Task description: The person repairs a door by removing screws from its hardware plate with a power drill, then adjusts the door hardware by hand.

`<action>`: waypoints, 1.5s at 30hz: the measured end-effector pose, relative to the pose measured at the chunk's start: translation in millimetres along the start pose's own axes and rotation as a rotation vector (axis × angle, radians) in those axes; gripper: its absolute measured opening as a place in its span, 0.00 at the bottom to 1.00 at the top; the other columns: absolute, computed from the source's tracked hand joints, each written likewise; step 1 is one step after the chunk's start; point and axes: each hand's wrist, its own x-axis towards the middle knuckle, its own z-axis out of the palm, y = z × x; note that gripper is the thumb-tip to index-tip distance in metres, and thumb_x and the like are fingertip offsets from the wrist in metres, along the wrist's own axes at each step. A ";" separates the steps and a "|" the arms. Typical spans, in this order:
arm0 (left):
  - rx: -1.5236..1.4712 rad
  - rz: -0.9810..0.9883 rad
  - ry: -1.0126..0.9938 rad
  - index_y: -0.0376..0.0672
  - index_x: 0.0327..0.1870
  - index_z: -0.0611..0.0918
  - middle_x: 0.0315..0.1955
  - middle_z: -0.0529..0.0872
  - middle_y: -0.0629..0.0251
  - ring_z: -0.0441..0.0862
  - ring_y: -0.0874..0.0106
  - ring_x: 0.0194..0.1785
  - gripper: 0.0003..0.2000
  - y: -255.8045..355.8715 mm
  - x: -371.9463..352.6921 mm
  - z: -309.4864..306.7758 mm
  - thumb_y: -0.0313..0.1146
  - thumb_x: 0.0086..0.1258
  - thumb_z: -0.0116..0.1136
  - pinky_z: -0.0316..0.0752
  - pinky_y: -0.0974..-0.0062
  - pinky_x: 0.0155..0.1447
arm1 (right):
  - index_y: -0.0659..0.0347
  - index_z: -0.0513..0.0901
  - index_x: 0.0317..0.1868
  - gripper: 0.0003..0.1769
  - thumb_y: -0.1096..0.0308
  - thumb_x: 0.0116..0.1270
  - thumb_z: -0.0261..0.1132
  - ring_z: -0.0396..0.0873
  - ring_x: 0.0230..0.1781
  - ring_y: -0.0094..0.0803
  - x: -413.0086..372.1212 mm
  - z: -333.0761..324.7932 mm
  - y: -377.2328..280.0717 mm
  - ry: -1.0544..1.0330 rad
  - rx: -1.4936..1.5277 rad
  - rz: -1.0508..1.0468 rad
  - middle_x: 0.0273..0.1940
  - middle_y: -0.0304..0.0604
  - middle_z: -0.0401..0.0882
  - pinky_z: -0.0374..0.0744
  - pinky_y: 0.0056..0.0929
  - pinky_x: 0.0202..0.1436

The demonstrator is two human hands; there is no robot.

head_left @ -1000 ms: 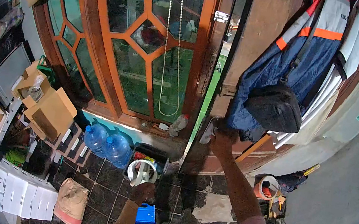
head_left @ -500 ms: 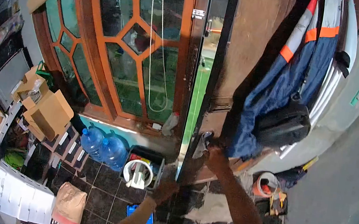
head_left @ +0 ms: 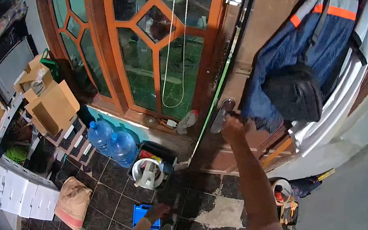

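My right hand is closed round the handle of the brown wooden door. A narrow lit gap runs along the door's left edge. Dark blue clothing with orange bands and a black bag hang on the door, above and right of that hand. My left hand is low in front of me, over the blue case on the floor; its fingers are too dark to make out.
Blue water bottles and a black crate holding a white bucket stand below the window. A paper sack, white drawers and cardboard boxes are at left; another bucket is at right.
The door has swung nearer its frame, narrowing the gap, with my right hand still at the handle. My left hand has moved down, away from the doorway. The view has shifted slightly.
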 end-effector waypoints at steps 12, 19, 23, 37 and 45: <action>-0.238 -0.313 0.157 0.42 0.53 0.83 0.49 0.85 0.62 0.82 0.68 0.53 0.15 -16.6 60.3 -38.0 0.33 0.67 0.63 0.76 0.64 0.56 | 0.58 0.78 0.50 0.16 0.56 0.72 0.56 0.83 0.48 0.48 90.7 41.7 56.9 0.018 -0.311 0.061 0.46 0.52 0.82 0.81 0.51 0.47; -0.257 -0.272 0.153 0.42 0.51 0.83 0.47 0.86 0.63 0.82 0.68 0.51 0.18 -24.0 82.1 -28.7 0.43 0.66 0.64 0.75 0.61 0.54 | 0.64 0.78 0.49 0.19 0.54 0.73 0.56 0.83 0.36 0.44 87.0 14.7 -7.7 0.020 -0.967 -0.098 0.36 0.50 0.81 0.81 0.48 0.45; -0.231 -0.279 0.097 0.42 0.52 0.82 0.45 0.86 0.64 0.83 0.68 0.49 0.17 -50.5 89.2 -33.4 0.43 0.69 0.60 0.76 0.63 0.52 | 0.65 0.79 0.47 0.18 0.57 0.71 0.57 0.82 0.31 0.44 92.5 10.7 -3.7 0.235 -0.979 -0.302 0.29 0.49 0.80 0.76 0.65 0.49; -0.145 -0.274 0.090 0.42 0.52 0.82 0.46 0.87 0.62 0.85 0.66 0.49 0.15 -66.7 85.8 -26.5 0.40 0.70 0.59 0.78 0.64 0.47 | 0.67 0.78 0.54 0.26 0.49 0.74 0.55 0.83 0.28 0.46 89.5 -7.0 -6.4 0.093 -1.304 -0.415 0.27 0.54 0.80 0.82 0.58 0.38; -0.077 -0.305 0.109 0.44 0.50 0.85 0.47 0.87 0.59 0.82 0.62 0.55 0.15 -76.9 90.5 -28.1 0.42 0.72 0.53 0.75 0.65 0.61 | 0.68 0.78 0.56 0.28 0.49 0.75 0.53 0.80 0.26 0.40 99.0 -20.4 5.1 0.168 -1.754 -0.816 0.27 0.51 0.79 0.83 0.49 0.34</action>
